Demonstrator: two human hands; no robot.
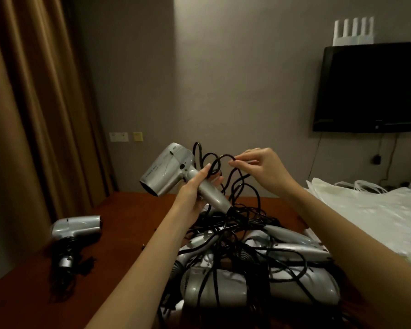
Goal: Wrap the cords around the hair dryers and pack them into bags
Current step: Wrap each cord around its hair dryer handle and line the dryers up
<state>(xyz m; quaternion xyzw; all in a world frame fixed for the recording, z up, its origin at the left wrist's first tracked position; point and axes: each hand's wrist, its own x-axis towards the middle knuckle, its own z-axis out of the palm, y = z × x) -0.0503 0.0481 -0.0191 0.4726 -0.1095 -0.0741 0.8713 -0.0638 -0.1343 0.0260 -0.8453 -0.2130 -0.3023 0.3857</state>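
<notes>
My left hand [193,191] grips the handle of a silver hair dryer [169,168], held up above the table with its nozzle pointing down-left. Its black cord [226,172] loops loosely between my hands. My right hand [259,167] pinches a loop of that cord to the right of the dryer. Below lies a pile of several silver hair dryers [259,276] with tangled black cords. One more silver dryer [77,230], cord bunched round its handle, lies alone at the left of the table. White plastic bags [370,205] lie at the right.
The brown wooden table [128,217] runs to the wall. A brown curtain [33,103] hangs at the left. A black television [370,86] is mounted on the wall at the right, with cables hanging under it.
</notes>
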